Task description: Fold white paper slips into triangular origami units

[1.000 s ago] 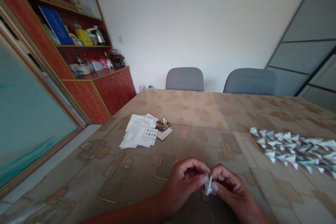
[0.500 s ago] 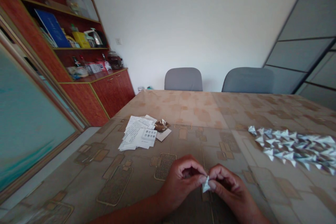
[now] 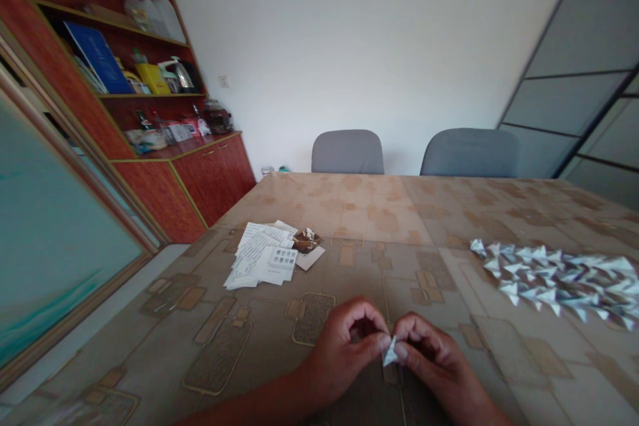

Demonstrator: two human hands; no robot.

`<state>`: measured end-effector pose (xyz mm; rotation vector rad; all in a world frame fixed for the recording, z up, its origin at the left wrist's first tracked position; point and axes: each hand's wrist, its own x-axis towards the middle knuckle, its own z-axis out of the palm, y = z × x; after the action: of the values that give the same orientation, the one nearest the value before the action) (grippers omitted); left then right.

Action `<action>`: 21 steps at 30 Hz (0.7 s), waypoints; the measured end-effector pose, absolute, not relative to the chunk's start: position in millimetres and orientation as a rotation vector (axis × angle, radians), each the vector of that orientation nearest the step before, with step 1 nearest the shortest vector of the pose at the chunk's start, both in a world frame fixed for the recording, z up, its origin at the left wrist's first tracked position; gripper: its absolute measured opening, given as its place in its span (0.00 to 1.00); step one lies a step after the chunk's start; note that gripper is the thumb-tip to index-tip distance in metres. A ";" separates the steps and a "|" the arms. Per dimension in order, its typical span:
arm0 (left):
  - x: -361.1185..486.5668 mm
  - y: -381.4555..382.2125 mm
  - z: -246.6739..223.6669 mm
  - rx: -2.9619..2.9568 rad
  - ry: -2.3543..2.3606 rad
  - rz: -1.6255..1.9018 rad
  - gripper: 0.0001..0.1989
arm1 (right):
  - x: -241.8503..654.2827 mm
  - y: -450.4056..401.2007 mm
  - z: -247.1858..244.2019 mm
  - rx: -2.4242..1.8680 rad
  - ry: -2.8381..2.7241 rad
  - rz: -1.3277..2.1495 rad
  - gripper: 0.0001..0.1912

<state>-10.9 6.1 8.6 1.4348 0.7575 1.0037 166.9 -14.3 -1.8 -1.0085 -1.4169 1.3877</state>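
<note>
A small folded paper piece [image 3: 390, 352], whitish and pointed, is pinched between both hands above the near part of the table. My left hand [image 3: 348, 348] grips its left side between thumb and fingertips. On the other side, my right hand [image 3: 433, 357] has thumb and fingers closed on the same piece. Several printed paper slips [image 3: 262, 255] lie in a loose overlapping pile beyond my left hand. At the right stand rows of similar folded paper pieces [image 3: 554, 276], set close together.
The table [image 3: 374, 200] has a patterned cover. Two grey chairs [image 3: 347, 152] stand at its far edge. A red-brown cabinet [image 3: 214, 176] with shelves of bottles, a kettle and a blue folder is at the left.
Both hands keep their pinch on the folded piece and have hardly moved. The whole view has shifted very slightly.
</note>
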 end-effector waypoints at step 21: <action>-7.6 1.9 11.0 1.127 0.533 1.011 0.14 | 174.6 -17.1 -1.1 -0.877 -1.381 1.533 0.12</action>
<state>-7.6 1.9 11.0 1.1267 0.5329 1.0107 174.6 -17.1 -1.1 -0.8773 -1.3806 1.5329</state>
